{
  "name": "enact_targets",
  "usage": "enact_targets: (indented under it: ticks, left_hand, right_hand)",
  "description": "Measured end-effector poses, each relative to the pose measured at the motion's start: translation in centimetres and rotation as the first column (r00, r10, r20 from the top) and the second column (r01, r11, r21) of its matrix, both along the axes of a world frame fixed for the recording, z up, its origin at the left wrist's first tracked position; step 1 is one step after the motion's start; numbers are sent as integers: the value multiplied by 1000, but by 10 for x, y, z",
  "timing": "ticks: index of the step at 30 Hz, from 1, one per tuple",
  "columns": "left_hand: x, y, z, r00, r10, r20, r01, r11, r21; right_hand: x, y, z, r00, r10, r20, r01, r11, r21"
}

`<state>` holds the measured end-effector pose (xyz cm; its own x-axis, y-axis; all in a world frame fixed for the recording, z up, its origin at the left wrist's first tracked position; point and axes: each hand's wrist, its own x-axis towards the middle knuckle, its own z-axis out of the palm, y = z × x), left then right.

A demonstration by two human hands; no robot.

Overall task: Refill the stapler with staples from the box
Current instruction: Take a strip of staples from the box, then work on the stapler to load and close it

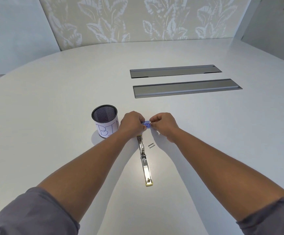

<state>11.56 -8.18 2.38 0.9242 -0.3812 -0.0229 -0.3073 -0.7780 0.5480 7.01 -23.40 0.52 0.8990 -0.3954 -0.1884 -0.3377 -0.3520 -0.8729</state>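
We see the left hand and right hand pinching the small blue box between them. Just nearer than the hands, the stapler lies opened flat, a staple strip beside it.

The hands hide both ends of the little blue box; its words are too small to read.

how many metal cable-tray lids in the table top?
2. Far lid sits right of centre; near lid lies parallel just in front of it, beyond the hands. Table edges are out of frame, so more may exist.
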Motion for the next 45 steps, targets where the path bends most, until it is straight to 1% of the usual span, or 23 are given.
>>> enact_targets:
  ticks: [7, 10, 16, 18, 20, 22, 24, 27, 30, 33, 35, 38, 39, 41, 45]
  left_hand:
    - [-2, 1, 1, 1000, 14, -14, -15, 1000, -17]
    - [-2, 2, -1, 999, 36, -34, -38, 998, -50]
    - [-7, 4, -9, 993, 79, -90, -92, 984, -153]
    - [-7, 5, -12, 990, 83, -112, -103, 977, -187]
    - [-9, 6, -14, 989, 84, -120, -109, 970, -217]
    - [-12, 7, -16, 988, 83, -130, -115, 959, -257]
    - [-17, 10, -18, 984, 75, -164, -124, 941, -314]
    - [-25, 15, -23, 986, 79, -146, -122, 940, -319]
    - [-33, 21, -26, 987, 78, -137, -120, 935, -334]
    - [-43, 29, -29, 993, 85, -78, -108, 925, -364]
    - [-48, 35, -33, 994, 89, -66, -108, 909, -403]
    - [-53, 41, -37, 987, 109, -116, -151, 869, -471]
    - [-55, 43, -37, 983, 110, -145, -169, 847, -504]
    - [-57, 46, -37, 977, 95, -192, -190, 798, -571]
    - [-63, 50, -34, 975, 22, -221, -174, 696, -697]
  right_hand:
    - [-5, -1, 2, 1000, 9, 28, -10, 1000, 29]
    - [-9, -1, 3, 998, 26, 49, -28, 999, 38]
    - [-29, -2, -4, 984, 124, 128, -125, 992, -1]
    - [-37, -5, -5, 983, 136, 124, -139, 990, 16]
    - [-45, -6, -5, 976, 190, 106, -192, 981, 12]
    - [-54, -6, -5, 959, 269, 85, -269, 963, -18]
    - [-62, -5, -7, 932, 353, 79, -345, 934, -96]
    - [-70, -4, -8, 894, 440, 89, -414, 885, -214]
    - [-73, -4, -8, 874, 478, 87, -436, 850, -295]
    - [-76, -3, -9, 873, 478, 97, -432, 850, -300]
    - [-79, -2, -9, 884, 453, 113, -412, 870, -270]
    - [-81, 2, -9, 916, 383, 121, -355, 912, -204]
    - [-81, 4, -9, 928, 351, 122, -332, 931, -152]
    - [-82, 6, -8, 948, 288, 139, -291, 957, 7]
    - [-80, 13, 0, 958, 173, 230, -232, 938, 257]
